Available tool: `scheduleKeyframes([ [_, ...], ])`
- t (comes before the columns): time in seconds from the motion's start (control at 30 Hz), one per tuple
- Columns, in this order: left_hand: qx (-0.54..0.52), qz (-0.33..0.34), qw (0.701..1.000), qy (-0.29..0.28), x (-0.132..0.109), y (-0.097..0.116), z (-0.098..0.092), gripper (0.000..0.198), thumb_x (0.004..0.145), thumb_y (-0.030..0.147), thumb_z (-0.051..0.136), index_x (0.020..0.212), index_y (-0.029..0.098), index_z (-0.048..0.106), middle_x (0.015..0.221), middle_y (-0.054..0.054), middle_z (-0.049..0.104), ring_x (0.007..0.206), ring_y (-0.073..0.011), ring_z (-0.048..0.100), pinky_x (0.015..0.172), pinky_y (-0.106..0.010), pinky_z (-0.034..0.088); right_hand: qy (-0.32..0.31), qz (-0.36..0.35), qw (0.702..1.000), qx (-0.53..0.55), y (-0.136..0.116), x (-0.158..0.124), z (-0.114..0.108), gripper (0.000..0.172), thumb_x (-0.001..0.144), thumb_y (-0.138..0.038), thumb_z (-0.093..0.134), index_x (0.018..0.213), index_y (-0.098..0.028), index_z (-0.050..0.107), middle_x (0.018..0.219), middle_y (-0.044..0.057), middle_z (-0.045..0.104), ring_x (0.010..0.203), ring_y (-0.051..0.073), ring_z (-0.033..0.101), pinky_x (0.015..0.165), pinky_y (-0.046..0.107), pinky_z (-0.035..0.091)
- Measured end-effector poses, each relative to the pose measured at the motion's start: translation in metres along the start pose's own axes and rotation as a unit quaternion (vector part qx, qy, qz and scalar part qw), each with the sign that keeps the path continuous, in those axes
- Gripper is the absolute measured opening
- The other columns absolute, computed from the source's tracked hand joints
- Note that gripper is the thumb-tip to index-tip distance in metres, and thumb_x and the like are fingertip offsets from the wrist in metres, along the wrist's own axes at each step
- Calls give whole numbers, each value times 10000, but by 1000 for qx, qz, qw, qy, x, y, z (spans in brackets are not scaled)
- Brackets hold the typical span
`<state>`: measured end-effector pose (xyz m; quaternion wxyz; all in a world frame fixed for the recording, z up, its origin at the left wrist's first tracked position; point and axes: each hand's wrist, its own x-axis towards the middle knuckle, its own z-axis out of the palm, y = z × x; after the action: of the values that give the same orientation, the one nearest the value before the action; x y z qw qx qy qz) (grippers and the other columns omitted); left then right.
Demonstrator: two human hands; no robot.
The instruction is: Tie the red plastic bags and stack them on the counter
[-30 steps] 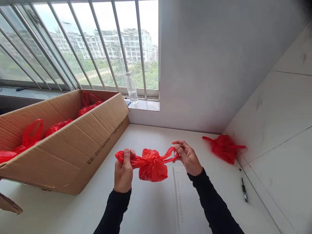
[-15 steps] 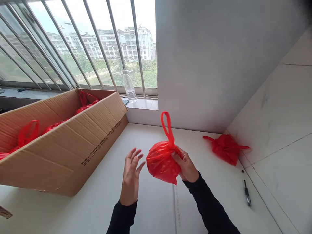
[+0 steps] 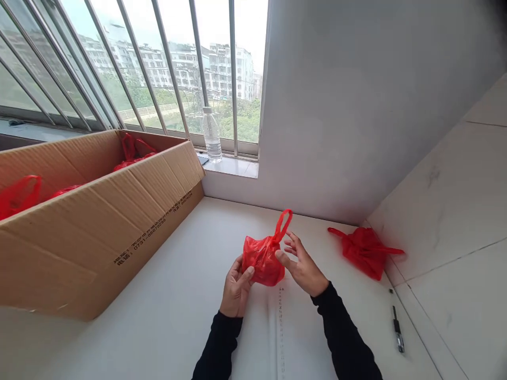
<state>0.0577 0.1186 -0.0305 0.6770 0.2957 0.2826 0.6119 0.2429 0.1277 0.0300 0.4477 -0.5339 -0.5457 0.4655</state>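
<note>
A red plastic bag point(image 3: 263, 261), bunched at its neck with one loop handle standing up, is held above the white table point(image 3: 170, 322). My left hand point(image 3: 237, 287) grips its lower left side, thumb in front and fingers behind. On the other side, my right hand point(image 3: 301, 266) has its fingers apart, with the thumb close to or touching the bag near the neck. What the bag contains is hidden by the plastic.
To the left stands a large open cardboard box point(image 3: 150, 195) with red bags point(image 3: 18, 198) inside. Another red bag point(image 3: 364, 250) lies against the right wall, near a pen point(image 3: 398, 330). A water bottle point(image 3: 212, 137) stands on the windowsill.
The hold on the red bag has passed from my right hand to my left. The right hand's fingers have opened away from it, and the bag has turned and come slightly lower.
</note>
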Motion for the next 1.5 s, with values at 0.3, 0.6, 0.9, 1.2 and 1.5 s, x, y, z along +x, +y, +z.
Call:
scheduleKeyframes([
  [0.3,8,3,999,49,0,-1,-5,490,748,309,782,1195,271,584,1174,-72,661,1088,-262,633,886,-397,545,-47,-67,997,-16,12,3,35,421,884,-416,637,1259,-250,539,1178,71,662,1079,227,625,901,407,553],
  [0.6,3,1,999,54,2,-8,-15,408,742,321,800,1108,210,660,1135,-83,709,1034,-249,668,852,-348,544,24,-96,995,-16,27,1,51,447,825,-313,681,1262,-310,584,1261,74,619,1192,280,576,1050,481,478],
  [0.9,-22,7,997,80,4,-12,-16,397,787,322,773,1130,199,616,1063,-74,728,963,-227,698,823,-339,551,-9,-50,998,39,19,0,50,440,823,-346,675,1249,-268,597,1196,62,668,1132,252,630,1011,427,513],
  [1.2,-9,1,996,90,5,-12,-14,446,712,320,824,1098,166,661,1054,-95,748,1000,-258,698,883,-368,540,-23,-70,997,33,24,3,52,276,863,-353,643,1112,-241,680,1151,56,699,1172,250,620,1067,433,466],
  [1.5,17,4,999,52,1,-8,-9,562,701,276,808,1222,185,616,1111,-107,720,992,-269,680,858,-363,521,-66,-37,993,93,18,-2,47,485,805,-224,614,1285,-270,562,1217,43,661,1110,214,643,970,381,533],
])
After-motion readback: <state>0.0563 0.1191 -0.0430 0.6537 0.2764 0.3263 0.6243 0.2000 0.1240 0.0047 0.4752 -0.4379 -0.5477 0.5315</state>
